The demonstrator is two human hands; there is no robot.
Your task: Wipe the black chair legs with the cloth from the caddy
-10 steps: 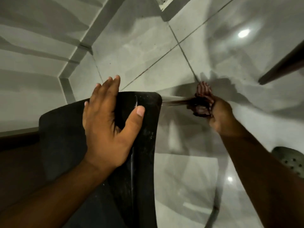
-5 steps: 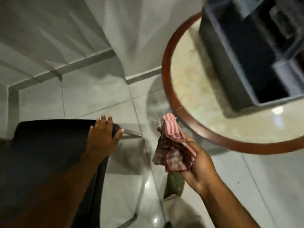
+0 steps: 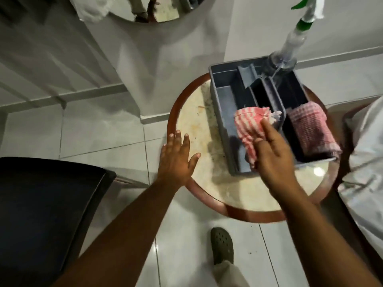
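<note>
A grey divided caddy (image 3: 222, 117) stands on a round table (image 3: 199, 129) with a wooden rim. My right hand (image 3: 273, 154) is over the caddy's front left compartment, holding a red-and-white striped cloth (image 3: 249, 127) that drapes over the divider. A second, darker checked cloth (image 3: 310, 129) lies in the right compartment. My left hand (image 3: 176, 158) rests flat and empty, fingers spread, on the table's left edge. The black chair (image 3: 47, 208) sits at the lower left; only its seat shows, its legs are hidden.
A spray bottle (image 3: 290, 48) with a green nozzle stands in the caddy's far corner. White fabric (image 3: 364, 168) fills the right edge. My foot in a green clog (image 3: 221, 245) is on the white tiled floor below the table. A white wall lies beyond.
The view swung up from the chair leg to the table. My right hand carried the striped cloth from the leg into the caddy. My left hand left the chair seat for the table edge.
</note>
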